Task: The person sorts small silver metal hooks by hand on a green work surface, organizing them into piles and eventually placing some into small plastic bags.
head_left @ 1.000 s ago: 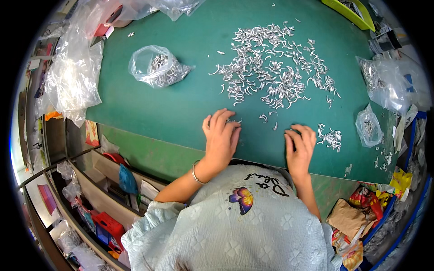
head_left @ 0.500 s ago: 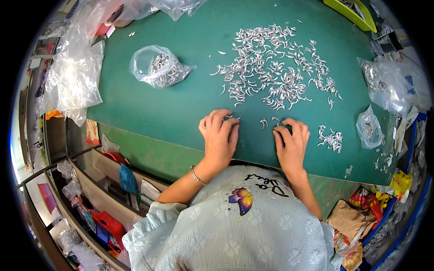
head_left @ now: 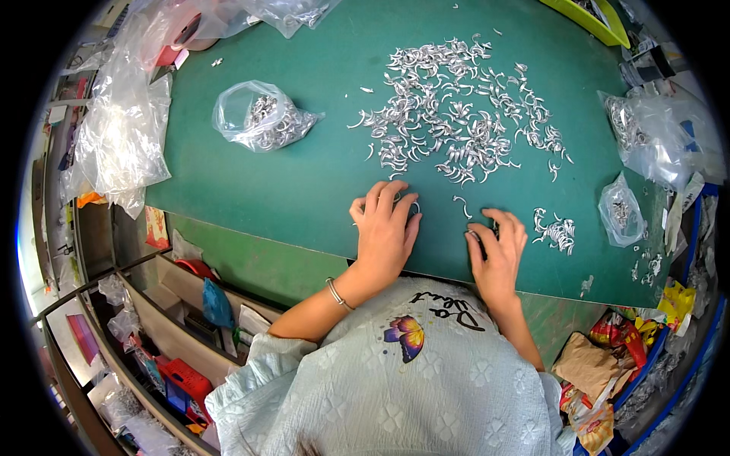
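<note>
Over the near part of the green table (head_left: 304,205), my left hand (head_left: 386,232) rests with bent fingers apart. Small silver curved metal pieces (head_left: 415,206) show at its fingertips. To the right, my right hand (head_left: 499,254) has its thumb and fingers curled in close together; what they hold, if anything, is hidden. A thin curved metal piece (head_left: 462,207) lies between the two hands. Beyond them spreads a large loose pile of the same silver pieces (head_left: 471,125). Right of my right hand sits a smaller heap of pieces (head_left: 558,232).
An open clear bag of silver pieces (head_left: 266,118) stands at the left. A small clear bag (head_left: 621,213) and a larger bag (head_left: 654,137) lie at the right. Empty-looking plastic bags (head_left: 122,144) hang over the left edge. A yellow-green tray (head_left: 601,23) is at the far right.
My left hand has shifted right and now covers where some loose pieces lay. My right hand has drawn slightly nearer to me, its fingers more curled, away from the piece between the hands.
</note>
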A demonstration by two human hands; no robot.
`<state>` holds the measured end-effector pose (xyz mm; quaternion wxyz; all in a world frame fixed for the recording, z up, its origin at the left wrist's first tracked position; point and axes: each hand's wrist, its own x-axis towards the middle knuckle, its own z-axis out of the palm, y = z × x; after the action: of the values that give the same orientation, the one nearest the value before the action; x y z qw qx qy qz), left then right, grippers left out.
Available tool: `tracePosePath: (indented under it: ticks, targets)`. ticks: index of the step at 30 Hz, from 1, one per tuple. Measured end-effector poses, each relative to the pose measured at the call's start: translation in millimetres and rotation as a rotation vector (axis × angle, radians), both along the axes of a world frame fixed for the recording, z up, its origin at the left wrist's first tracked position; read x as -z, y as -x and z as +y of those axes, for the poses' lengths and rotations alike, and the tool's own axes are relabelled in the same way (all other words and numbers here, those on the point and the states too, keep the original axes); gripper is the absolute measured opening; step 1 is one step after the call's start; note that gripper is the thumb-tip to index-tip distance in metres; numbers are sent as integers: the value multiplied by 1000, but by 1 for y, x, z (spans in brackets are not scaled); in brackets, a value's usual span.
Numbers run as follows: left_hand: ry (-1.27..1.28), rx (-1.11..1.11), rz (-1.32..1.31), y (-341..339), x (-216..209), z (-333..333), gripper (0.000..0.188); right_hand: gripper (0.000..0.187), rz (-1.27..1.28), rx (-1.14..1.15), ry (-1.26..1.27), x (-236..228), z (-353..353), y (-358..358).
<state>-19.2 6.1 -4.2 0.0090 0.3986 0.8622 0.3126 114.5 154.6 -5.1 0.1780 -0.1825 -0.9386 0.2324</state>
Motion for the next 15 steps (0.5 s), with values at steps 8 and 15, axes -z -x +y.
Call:
tracePosePath:
  ticks: [8,15]
  targets:
    - [-13,256,68,-6,9,38,39,19,82,22,3,1,0,24]
    - [-49,63,28,7,4,-4,23,16,77,231,-159,5,33,-6]
